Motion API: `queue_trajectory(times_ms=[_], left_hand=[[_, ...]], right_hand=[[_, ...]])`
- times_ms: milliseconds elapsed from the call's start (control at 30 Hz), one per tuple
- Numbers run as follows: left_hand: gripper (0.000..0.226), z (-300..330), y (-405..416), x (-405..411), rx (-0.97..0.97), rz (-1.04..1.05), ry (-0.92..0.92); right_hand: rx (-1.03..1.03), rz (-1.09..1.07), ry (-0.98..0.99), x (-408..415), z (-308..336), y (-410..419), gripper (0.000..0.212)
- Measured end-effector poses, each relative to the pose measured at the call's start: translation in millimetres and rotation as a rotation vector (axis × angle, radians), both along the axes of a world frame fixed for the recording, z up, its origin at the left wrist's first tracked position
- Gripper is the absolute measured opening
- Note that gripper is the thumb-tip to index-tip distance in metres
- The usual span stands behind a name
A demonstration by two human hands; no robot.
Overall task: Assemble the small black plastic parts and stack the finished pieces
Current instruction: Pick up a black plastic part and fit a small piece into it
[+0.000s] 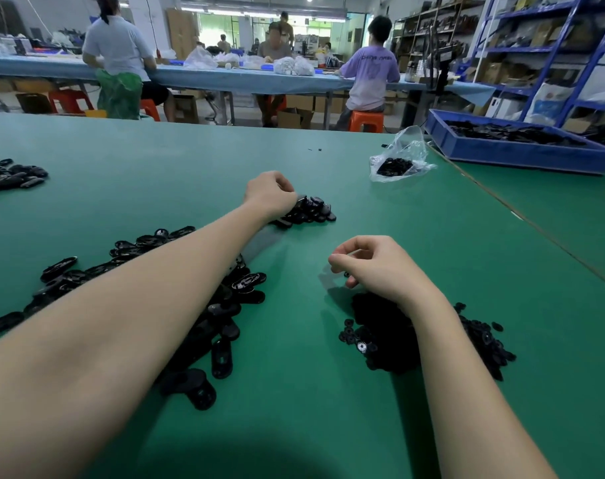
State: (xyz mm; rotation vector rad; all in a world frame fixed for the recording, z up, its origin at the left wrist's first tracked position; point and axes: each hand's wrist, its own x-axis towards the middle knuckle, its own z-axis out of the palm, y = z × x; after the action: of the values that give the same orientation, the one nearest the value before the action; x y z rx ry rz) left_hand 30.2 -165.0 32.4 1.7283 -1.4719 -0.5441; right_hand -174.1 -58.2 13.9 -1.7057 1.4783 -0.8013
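My left hand [270,195] reaches forward to a small stack of black oval pieces [311,210] in the middle of the green table [190,160], fingers curled down onto its near edge. My right hand [373,264] hovers just above a heap of small black round parts [390,337], its fingertips pinching one tiny black round part [346,274]. A long spread of black oval plates [225,305] lies under and beside my left forearm.
Another pile of black ovals [12,176] sits at the far left. A clear plastic bag with black parts [396,164] lies at the back right, next to a blue crate [515,146] full of black pieces. Several people sit at a bench beyond.
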Motion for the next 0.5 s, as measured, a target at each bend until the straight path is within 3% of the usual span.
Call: queue_trajectory(times_ms=[133, 300, 500], left_hand=[[0.002, 9, 47, 11, -0.040, -0.088, 0.103], [0.012, 12, 102, 22, 0.071, -0.252, 0.295], [0.019, 2, 120, 19, 0.072, -0.263, 0.280]], right_hand=[[0.005, 0.027, 0.048, 5, 4, 2, 0.006], [-0.034, 0.078, 0.150, 20, 7, 7, 0.001], [-0.226, 0.201, 0.317, 57, -2, 15, 0.014]])
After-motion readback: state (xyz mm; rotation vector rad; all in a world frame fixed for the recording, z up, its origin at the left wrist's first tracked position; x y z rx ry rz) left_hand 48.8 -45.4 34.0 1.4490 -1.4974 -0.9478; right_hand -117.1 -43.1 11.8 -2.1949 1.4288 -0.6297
